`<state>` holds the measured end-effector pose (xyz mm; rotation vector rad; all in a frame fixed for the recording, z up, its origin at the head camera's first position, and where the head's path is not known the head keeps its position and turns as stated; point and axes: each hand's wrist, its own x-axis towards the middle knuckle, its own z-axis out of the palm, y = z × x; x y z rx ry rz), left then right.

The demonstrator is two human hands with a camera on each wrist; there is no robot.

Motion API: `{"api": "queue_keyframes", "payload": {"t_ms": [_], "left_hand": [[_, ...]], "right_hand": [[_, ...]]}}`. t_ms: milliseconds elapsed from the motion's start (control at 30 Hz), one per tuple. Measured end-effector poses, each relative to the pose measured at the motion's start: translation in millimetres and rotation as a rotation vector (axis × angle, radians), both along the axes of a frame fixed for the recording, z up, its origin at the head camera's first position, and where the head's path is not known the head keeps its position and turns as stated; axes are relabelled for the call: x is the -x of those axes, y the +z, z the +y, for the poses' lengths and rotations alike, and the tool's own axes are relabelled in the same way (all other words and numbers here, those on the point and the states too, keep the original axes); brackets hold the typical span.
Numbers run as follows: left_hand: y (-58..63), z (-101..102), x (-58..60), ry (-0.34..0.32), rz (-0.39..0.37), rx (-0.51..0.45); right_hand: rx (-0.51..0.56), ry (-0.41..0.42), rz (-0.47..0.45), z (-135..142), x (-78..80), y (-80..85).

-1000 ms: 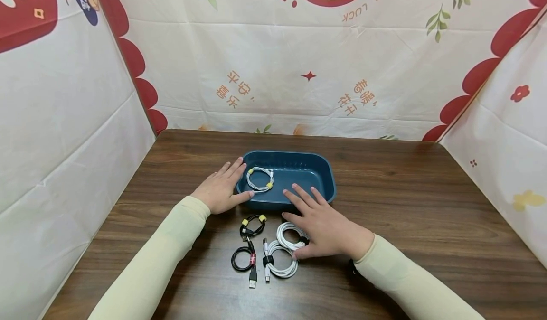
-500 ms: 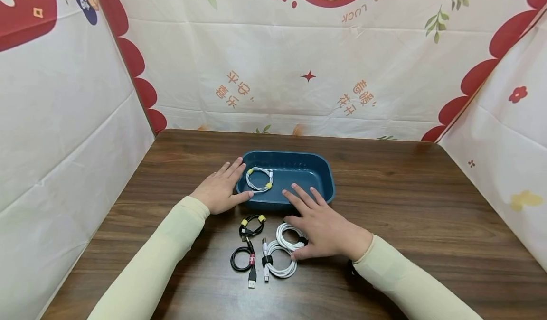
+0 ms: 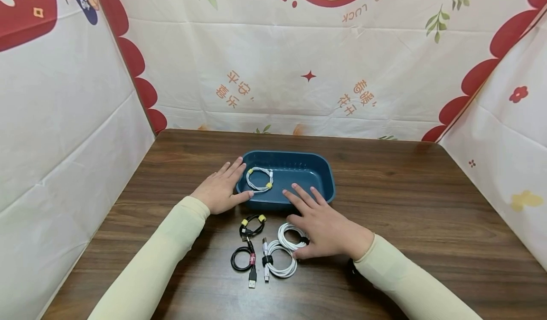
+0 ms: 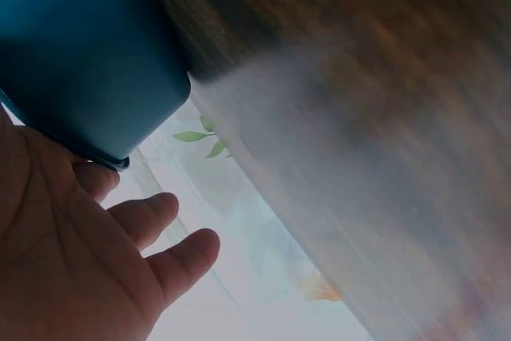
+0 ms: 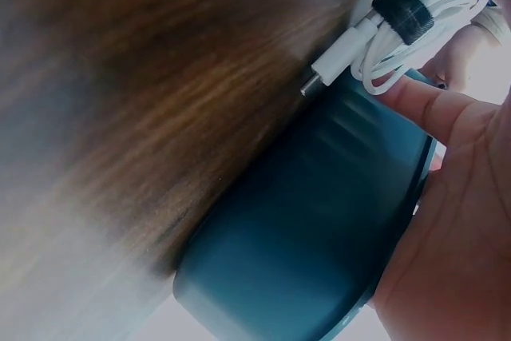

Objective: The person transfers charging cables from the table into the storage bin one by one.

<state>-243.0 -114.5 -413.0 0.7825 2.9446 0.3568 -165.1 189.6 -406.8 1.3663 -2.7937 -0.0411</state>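
Observation:
My left hand (image 3: 220,189) has its fingers spread at the left rim of a dark blue plastic tub (image 3: 301,174). A white coiled cable (image 3: 258,188) with yellow ties lies inside the tub. Fingers outstretched, my right hand (image 3: 326,227) is over the tub's front edge and partly hides two white coiled cables, one farther back (image 3: 282,234) and one nearer (image 3: 273,267), with black straps. In the right wrist view a white cable (image 5: 403,17) appears by the thumb; whether they touch I cannot tell. Two black cables, one yellow-tied (image 3: 255,232), one red-banded (image 3: 252,259), lie left of these.
Everything stands on a dark wood-grain table (image 3: 384,182). White printed cloth (image 3: 273,73) with red scalloped borders hangs behind it and along both sides. The table's back edge runs behind the tub.

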Motion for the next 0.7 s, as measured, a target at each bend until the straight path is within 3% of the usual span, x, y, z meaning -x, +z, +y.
{"api": "queue_keyframes", "payload": {"t_ms": [700], "left_hand": [[2.0,0.0,-1.5,-0.006,0.005,-0.008]], "right_hand": [[-0.013,-0.005,0.006,-0.6,0.7,-0.2]]}}
